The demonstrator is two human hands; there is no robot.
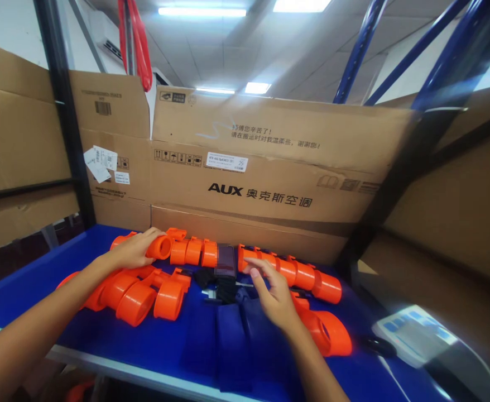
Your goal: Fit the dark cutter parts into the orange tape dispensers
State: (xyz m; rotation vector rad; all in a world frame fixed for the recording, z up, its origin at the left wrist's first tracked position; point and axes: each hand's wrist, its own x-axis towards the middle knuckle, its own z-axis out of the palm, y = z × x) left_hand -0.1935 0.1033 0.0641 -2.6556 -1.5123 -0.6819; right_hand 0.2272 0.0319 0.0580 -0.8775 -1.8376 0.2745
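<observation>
At the left back of the blue table, my left hand (138, 249) is closed around an orange ring-shaped part (159, 247). My right hand (272, 287) has its fingers apart, its fingertips near the left end of a row of orange rings (287, 271). A dark rectangular device (226, 261) stands between two rows of orange rings. Below it lie black items (225, 290) and dark blue flat pieces (232, 340). Several orange parts (135, 302) are grouped under my left forearm. More orange parts (336, 334) lie right of my right hand, partly hidden by it.
A cardboard wall (265, 167) rises behind the blue table (144, 352). Dark metal posts (67, 123) stand at both sides. On the right are a white device with a panel (414, 334) and a black object (379, 346). A red bag (138, 50) hangs at the upper left.
</observation>
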